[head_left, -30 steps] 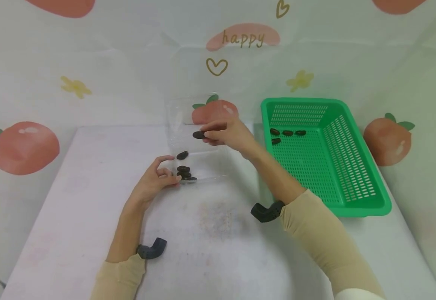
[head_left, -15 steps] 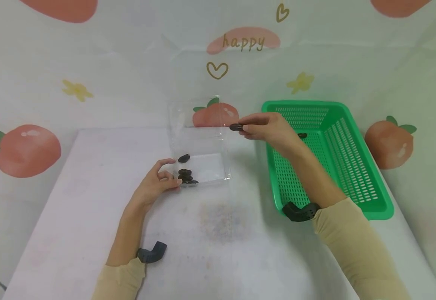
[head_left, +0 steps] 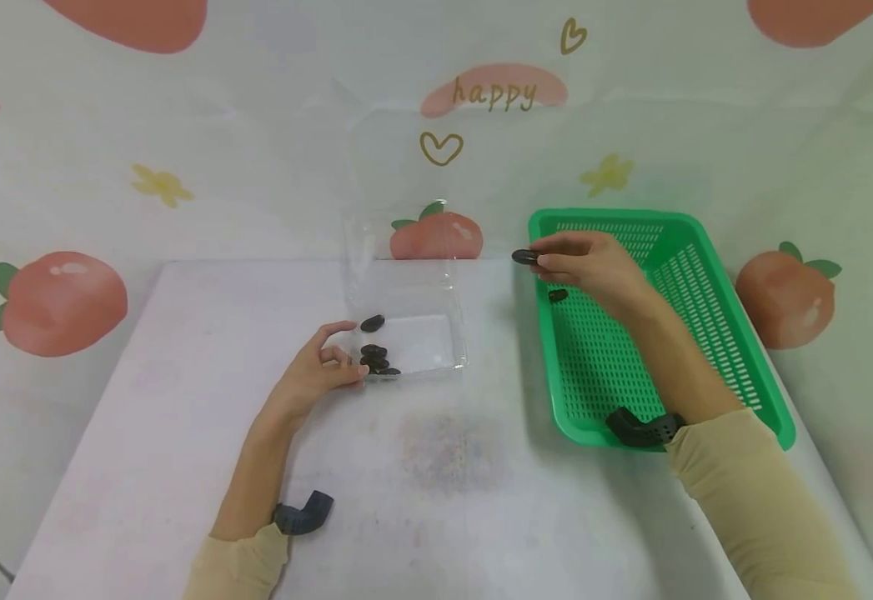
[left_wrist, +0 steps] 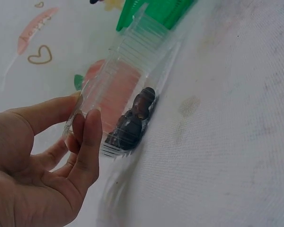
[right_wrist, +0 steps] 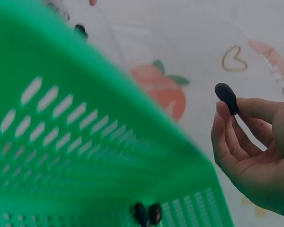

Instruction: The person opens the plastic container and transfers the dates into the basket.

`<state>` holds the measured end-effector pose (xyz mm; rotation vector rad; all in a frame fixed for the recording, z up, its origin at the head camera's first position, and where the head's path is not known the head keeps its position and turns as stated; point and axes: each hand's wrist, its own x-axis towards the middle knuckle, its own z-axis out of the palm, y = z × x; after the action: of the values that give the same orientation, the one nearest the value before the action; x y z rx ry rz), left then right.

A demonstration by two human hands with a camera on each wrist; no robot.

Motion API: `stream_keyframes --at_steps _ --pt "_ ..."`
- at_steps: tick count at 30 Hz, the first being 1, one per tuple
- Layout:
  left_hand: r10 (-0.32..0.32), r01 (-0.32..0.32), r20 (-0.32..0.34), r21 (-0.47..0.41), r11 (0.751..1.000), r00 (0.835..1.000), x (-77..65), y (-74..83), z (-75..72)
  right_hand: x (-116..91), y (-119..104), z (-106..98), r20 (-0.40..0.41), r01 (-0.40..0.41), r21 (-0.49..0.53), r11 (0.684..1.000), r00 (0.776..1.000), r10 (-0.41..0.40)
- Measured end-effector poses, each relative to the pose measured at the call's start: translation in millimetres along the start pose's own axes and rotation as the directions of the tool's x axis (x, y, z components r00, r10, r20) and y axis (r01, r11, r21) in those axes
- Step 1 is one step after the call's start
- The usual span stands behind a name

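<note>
My right hand (head_left: 594, 265) pinches a dark, glossy oval piece that looks like a date (head_left: 525, 257) between thumb and fingertips. It hovers over the left rim of the green basket (head_left: 549, 375); in the right wrist view the pinched date (right_wrist: 226, 98) stands out from the fingertips. My left hand (head_left: 312, 375) grips the left wall of a clear plastic clamshell box (head_left: 447, 360), its lid upright at the back. Several dark dates (head_left: 374, 357) lie in the box's left side, one of them (head_left: 372, 323) farther back. Inside the basket a date (head_left: 558, 295) shows; my right hand hides others.
The basket stands at the right of the white table (head_left: 436, 533), its near wall under my right forearm. A printed cloth backdrop (head_left: 271, 167) rises behind the table. Black curved pieces (head_left: 304, 512) are strapped at both wrists.
My right hand has carried the pinched date rightward from above the clear box to the basket's left rim. The left hand keeps its grip on the box.
</note>
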<state>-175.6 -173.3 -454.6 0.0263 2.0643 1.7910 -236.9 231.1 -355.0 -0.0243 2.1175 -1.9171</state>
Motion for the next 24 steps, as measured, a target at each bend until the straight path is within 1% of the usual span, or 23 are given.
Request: stream_keyframes --at_steps 6,11,16,19,24 --pt "0.0 0.0 -0.016 0.011 1.0 1.0 -0.7 0.9 -0.4 -6.0 11.0 -21.9 -0.01 -0.001 0.01 1.0 1.0 0.001" --pt "-0.001 0.001 -0.021 0.013 1.0 1.0 -3.7 0.5 -2.2 -6.8 23.8 -39.0 -0.008 -0.012 -0.032 0.999 1.0 0.012" --pt "-0.008 0.008 -0.016 0.023 1.0 1.0 -4.8 0.0 -3.1 -4.0 37.0 -56.0 -0.035 -0.022 -0.052 0.998 0.999 0.02" --pt "-0.011 0.011 -0.014 0.023 1.0 1.0 -4.6 0.3 -3.2 -3.6 41.5 -64.9 -0.047 -0.027 -0.065 0.998 0.999 0.024" --pt "-0.01 0.011 -0.014 0.038 0.999 1.0 -3.1 1.3 -3.5 -4.4 46.0 -76.6 -0.043 -0.052 -0.109 0.993 0.998 0.048"
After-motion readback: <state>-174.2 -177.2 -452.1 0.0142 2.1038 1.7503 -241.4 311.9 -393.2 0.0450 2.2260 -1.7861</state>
